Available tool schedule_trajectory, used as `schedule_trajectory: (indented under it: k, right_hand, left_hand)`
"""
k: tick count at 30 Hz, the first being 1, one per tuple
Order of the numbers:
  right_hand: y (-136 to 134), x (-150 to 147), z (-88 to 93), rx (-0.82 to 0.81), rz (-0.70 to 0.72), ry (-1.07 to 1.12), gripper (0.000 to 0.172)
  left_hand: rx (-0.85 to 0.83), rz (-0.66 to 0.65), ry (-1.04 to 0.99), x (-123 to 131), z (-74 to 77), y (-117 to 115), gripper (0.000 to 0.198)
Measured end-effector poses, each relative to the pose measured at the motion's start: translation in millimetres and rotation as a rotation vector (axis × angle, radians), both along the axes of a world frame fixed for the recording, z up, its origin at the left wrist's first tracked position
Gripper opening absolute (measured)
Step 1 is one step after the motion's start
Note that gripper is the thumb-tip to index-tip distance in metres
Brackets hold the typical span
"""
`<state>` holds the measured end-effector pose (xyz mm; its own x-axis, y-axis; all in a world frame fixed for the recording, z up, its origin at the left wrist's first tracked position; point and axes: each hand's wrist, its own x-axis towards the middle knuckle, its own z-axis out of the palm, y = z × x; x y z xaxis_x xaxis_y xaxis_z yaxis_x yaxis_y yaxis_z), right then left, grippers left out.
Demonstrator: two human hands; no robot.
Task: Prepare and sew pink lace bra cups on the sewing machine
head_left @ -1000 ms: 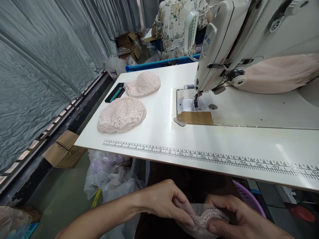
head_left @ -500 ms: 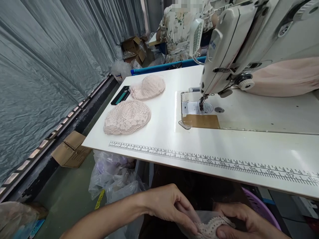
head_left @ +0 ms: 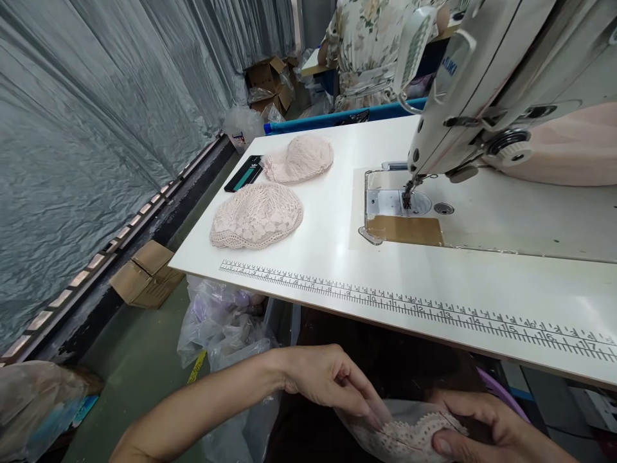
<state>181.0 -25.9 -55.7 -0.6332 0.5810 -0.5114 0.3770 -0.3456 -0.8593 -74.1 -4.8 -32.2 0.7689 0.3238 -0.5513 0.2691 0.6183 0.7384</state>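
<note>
Below the table's front edge, my left hand (head_left: pixel 335 386) pinches the left side of a pale lace piece (head_left: pixel 402 437) with sheer fabric. My right hand (head_left: pixel 486 427) grips the same piece at its right side, thumb on top. A scalloped, perforated edge shows between the hands. Two pale pink lace cups, one nearer (head_left: pixel 257 217) and one farther (head_left: pixel 306 158), lie on the left part of the white table (head_left: pixel 328 225). Beside them is a dark phone-like object (head_left: pixel 244 173).
A sewing machine (head_left: pixel 463 96) stands at the right, pink fabric (head_left: pixel 569 145) behind it. A printed ruler runs along the front edge. Plastic bags (head_left: pixel 226 334) and a cardboard box (head_left: pixel 147 275) lie below left. A person in floral clothing (head_left: pixel 369 45) is beyond the table.
The view has shifted, so the table items appear slightly higher and the machine farther right. More of the lace piece and its sheer fabric shows between my hands, which still hold it.
</note>
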Motion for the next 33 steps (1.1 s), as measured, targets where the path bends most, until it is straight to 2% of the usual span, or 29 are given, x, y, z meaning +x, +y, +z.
schedule_trajectory:
  k: [6,10,15,17,22,29,33]
  right_hand:
    - [2.5,-5.6,8.9,-0.037,0.014,-0.01,0.035]
    - [3.2,-7.9,10.6,-0.064,0.026,-0.013,0.036]
    - [4.1,-12.9,10.0,-0.077,0.034,-0.003,0.036]
    - [4.6,-15.1,12.4,-0.071,0.027,-0.011,0.037]
    - [4.0,-13.2,16.7,-0.022,0.043,-0.032,0.036]
    - [2.3,-8.7,19.2,0.116,0.024,-0.121,0.031]
    - [-1.5,-7.8,22.4,0.132,0.007,-0.159,0.03]
  left_hand:
    - [0.045,-0.069,0.065,-1.5,6.2,5.0,0.031]
    - [0.075,-0.103,0.099,0.2,3.9,5.1,0.034]
    - [0.071,-0.061,0.131,10.4,0.1,0.4,0.056]
    - [0.096,-0.023,0.165,15.1,0.6,-1.6,0.058]
    - [0.069,0.058,0.151,19.1,4.7,-2.6,0.054]
    - [0.13,0.043,0.18,13.7,4.6,-4.2,0.043]
    - [0.196,0.037,0.218,12.7,3.6,-5.1,0.03]
